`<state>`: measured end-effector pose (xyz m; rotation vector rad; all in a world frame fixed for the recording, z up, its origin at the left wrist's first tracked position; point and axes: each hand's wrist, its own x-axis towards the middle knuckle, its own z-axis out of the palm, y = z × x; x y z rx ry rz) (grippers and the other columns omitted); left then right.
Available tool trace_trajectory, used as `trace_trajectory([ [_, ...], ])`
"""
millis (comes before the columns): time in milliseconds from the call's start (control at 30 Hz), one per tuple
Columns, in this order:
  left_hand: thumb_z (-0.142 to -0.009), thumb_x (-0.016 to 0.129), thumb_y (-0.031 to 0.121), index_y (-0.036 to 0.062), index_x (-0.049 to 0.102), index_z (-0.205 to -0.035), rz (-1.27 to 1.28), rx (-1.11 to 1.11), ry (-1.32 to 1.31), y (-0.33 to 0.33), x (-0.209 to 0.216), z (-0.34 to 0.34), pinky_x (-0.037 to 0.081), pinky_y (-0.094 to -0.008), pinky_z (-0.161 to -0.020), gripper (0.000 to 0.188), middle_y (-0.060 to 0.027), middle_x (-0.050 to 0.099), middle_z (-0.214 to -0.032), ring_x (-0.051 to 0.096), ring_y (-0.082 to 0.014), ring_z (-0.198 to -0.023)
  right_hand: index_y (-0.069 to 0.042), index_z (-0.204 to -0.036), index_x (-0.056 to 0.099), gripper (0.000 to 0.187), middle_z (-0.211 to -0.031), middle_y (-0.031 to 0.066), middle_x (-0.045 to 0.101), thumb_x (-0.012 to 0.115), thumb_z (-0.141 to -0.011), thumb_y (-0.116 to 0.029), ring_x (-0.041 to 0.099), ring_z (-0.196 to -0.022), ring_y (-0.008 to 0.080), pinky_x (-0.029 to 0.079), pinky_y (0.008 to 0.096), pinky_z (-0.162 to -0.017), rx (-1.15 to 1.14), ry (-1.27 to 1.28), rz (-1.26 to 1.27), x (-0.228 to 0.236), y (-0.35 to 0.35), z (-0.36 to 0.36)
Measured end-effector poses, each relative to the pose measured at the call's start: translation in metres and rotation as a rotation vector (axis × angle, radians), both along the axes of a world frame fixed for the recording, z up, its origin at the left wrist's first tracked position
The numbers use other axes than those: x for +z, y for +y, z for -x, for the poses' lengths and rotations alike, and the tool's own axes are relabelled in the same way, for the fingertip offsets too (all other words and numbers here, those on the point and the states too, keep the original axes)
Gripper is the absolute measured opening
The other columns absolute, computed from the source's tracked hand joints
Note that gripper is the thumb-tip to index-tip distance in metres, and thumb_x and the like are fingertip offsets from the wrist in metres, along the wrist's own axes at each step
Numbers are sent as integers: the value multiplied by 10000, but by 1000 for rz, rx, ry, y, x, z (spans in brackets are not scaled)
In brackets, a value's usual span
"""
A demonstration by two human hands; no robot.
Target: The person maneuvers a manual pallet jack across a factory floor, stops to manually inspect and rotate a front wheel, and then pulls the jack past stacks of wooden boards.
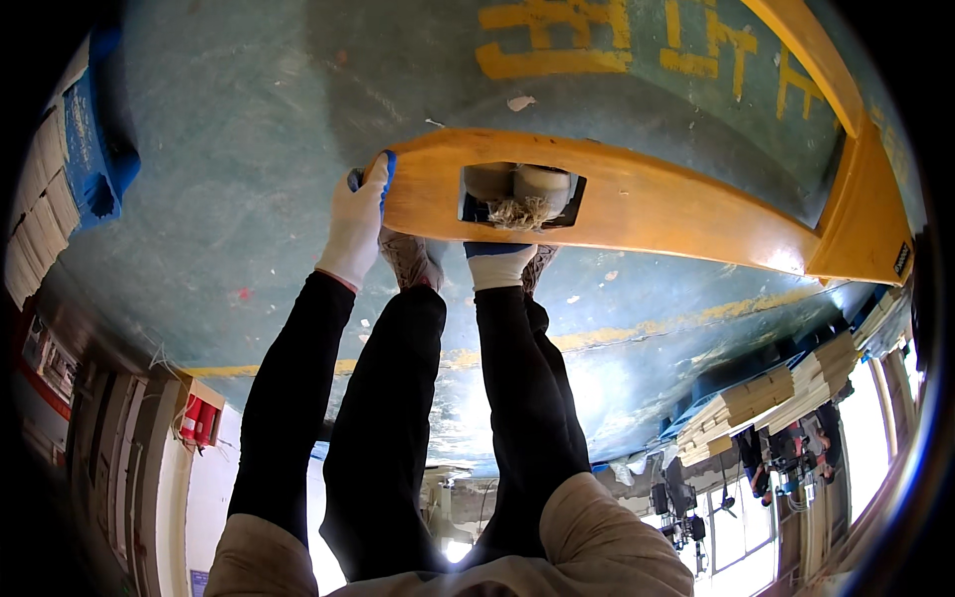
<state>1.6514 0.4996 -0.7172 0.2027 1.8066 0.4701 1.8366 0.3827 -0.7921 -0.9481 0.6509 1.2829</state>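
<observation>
An orange pallet jack fork (676, 204) stretches from in front of me toward the right. Twin rollers (542, 185) show in the opening near its tip, with a clump of tan, stringy fibres (519, 213) caught at them. My left hand (356, 224), in a white glove with blue coating, is wrapped round the tip at the left end. Against the near edge, just below the opening, is my right hand (500, 267) in a matching glove. Its fingers go under the fork and are hidden. My shoes (408, 259) stand partly beneath the fork.
The second fork (811, 50) and the orange frame (870, 214) joining both lie at the right. Yellow markings (557, 40) are painted on the green floor. Stacked cardboard sheets (766, 398) stand at right, with more on a blue pallet (92, 149) at left.
</observation>
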Motion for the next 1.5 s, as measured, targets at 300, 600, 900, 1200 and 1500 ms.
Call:
trace_trajectory([
  [300,-970,746,399,14,630,-1030,2,52,-7,1,6,-2,409,-250,-671,407,23,524,-878,467,-75,-770,54,-1264,593,298,-1273,175,620,553,-1054,-154,623,-1116,278,495,355,-986,513,-1198,558,104,14,5],
  [600,-966,752,393,27,611,-958,-24,56,-12,-7,-10,1,382,-260,-587,392,33,508,-804,450,-72,-692,126,-1506,387,730,-1329,354,618,601,-936,-277,605,-1227,486,457,467,-1076,1308,-1148,543,107,81,-39],
  [900,-962,735,445,-7,603,-1129,57,-43,-25,-1,-11,3,562,-326,-681,499,-62,591,-992,598,-153,-843,130,-1374,538,601,-1335,348,614,644,-964,-295,607,-1252,476,496,466,-1054,1459,-1447,181,95,40,31],
  [1200,-969,731,439,3,617,-1117,-22,7,-54,-7,-25,4,535,-336,-698,474,-53,591,-986,576,-145,-862,68,-1316,608,428,-1081,271,732,612,-974,-189,721,-1013,407,550,420,-889,1204,-966,336,73,50,20],
  [1500,-985,710,423,8,618,-1196,78,13,-1,-2,-21,3,536,-327,-737,475,-92,631,-1061,598,-167,-960,52,-1386,558,442,-1140,177,703,593,-1020,-193,695,-988,246,545,350,-889,1098,-991,489,70,49,-7],
])
